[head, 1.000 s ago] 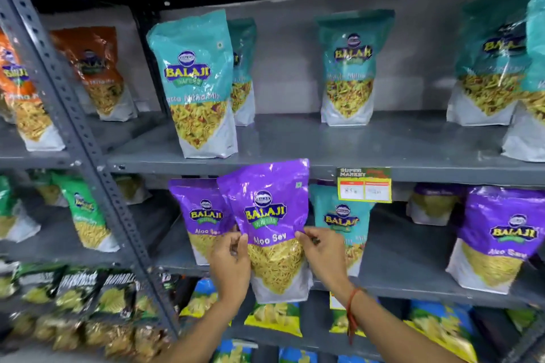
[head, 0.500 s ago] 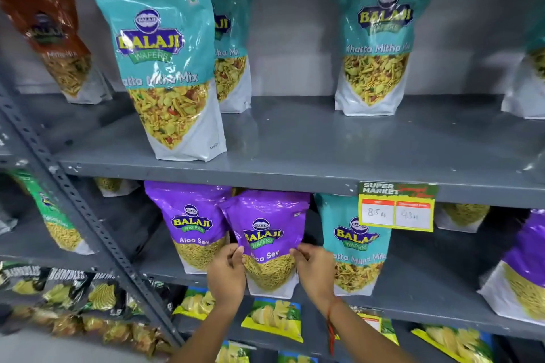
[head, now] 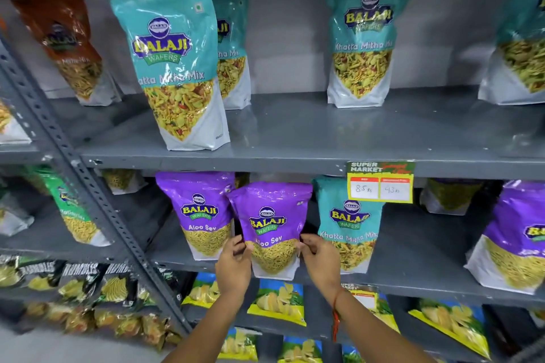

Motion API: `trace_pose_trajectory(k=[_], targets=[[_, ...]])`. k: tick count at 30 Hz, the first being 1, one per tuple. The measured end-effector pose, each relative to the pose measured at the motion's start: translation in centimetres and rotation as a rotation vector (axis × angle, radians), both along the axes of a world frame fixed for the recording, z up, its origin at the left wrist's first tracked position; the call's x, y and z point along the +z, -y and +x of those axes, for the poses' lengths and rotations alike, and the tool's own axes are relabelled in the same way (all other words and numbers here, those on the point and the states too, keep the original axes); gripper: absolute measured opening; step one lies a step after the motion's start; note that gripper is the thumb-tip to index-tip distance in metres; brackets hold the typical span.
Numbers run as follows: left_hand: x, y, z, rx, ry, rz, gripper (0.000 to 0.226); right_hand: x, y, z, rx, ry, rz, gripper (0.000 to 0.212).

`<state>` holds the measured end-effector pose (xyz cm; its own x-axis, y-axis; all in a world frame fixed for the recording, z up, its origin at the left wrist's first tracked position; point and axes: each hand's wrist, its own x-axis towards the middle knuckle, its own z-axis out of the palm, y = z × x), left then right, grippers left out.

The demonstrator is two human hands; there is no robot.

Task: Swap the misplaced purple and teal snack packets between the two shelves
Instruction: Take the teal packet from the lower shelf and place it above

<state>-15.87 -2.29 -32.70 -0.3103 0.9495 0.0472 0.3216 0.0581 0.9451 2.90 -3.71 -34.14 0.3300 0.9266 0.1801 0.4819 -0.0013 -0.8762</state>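
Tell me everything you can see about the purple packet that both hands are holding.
The purple Aloo Sev packet is a glossy plastic pouch with a Balaji Wafers logo, yellow sev pictured across its lower half and a white base. It stands upright at the front edge of the lower shelf, between another purple packet and a teal Khatta Mitha Mix packet. The left hand and right hand pinch its lower side edges.

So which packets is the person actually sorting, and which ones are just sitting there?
Part of the job:
- purple Aloo Sev packet, held by left hand and right hand
- teal packet on the lower shelf
- upper shelf of teal packets

Just sitting there:
- orange packet
- green packet
- price tag
- yellow chip bags
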Motion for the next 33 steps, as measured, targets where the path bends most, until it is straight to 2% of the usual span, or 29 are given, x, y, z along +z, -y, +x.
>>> trace_pose_trajectory(k=[3, 6, 9, 12, 15, 18, 20, 21, 23, 24, 28, 33], targets=[[0.7, 2.0, 0.9, -0.027, 0.031, 0.044, 0.031, 0.6, 2.0, 1.0, -0.071, -0.092, 0.005, 0.023], [1.2, 3.2, 2.9, -0.101, 0.016, 0.057, 0.011, 1.6, 4.4, 2.5, -0.153, -0.176, 0.025, 0.014], [1.9, 3.7, 5.9, -0.184, -0.041, 0.069, 0.009, 2.5, 6.3, 5.2, -0.272, -0.197, 0.042, 0.014], [2.4, 3.6, 9.4, -0.276, -0.083, 0.047, 0.022, 3.3, 7.1, 8.5, -0.349, -0.220, 0.087, 0.018], [2.6, 3.2, 12.6, -0.384, -0.120, -0.027, 0.043, 3.5, 6.3, 11.6, -0.381, -0.220, 0.055, 0.026], [1.2, 1.1, 15.0, -0.387, -0.148, -0.063, 0.062, 2.9, 4.1, 13.9, -0.308, -0.261, -0.082, 0.043], [0.2, -0.4, 16.0, -0.343, -0.064, -0.086, 0.073, 2.5, 2.7, 14.9, -0.235, -0.316, -0.141, 0.047], [0.0, -0.9, 16.4, -0.313, -0.008, -0.078, 0.064, 2.6, 2.3, 15.2, -0.195, -0.321, -0.141, 0.044], [0.2, -1.4, 16.9, -0.236, 0.041, -0.054, 0.030, 2.6, 1.6, 15.6, -0.122, -0.260, -0.097, 0.030], [0.1, -1.7, 17.1, -0.198, 0.050, -0.031, 0.025, 2.4, 1.2, 15.8, -0.098, -0.216, -0.064, 0.024], [0.2, -1.4, 17.6, -0.165, 0.107, 0.002, 0.027, 1.1, 0.2, 16.6, -0.130, -0.079, 0.037, 0.030], [0.3, 0.5, 17.4, -0.163, 0.066, 0.059, 0.025, 0.9, 1.8, 16.4, -0.173, -0.015, 0.063, 0.031]])
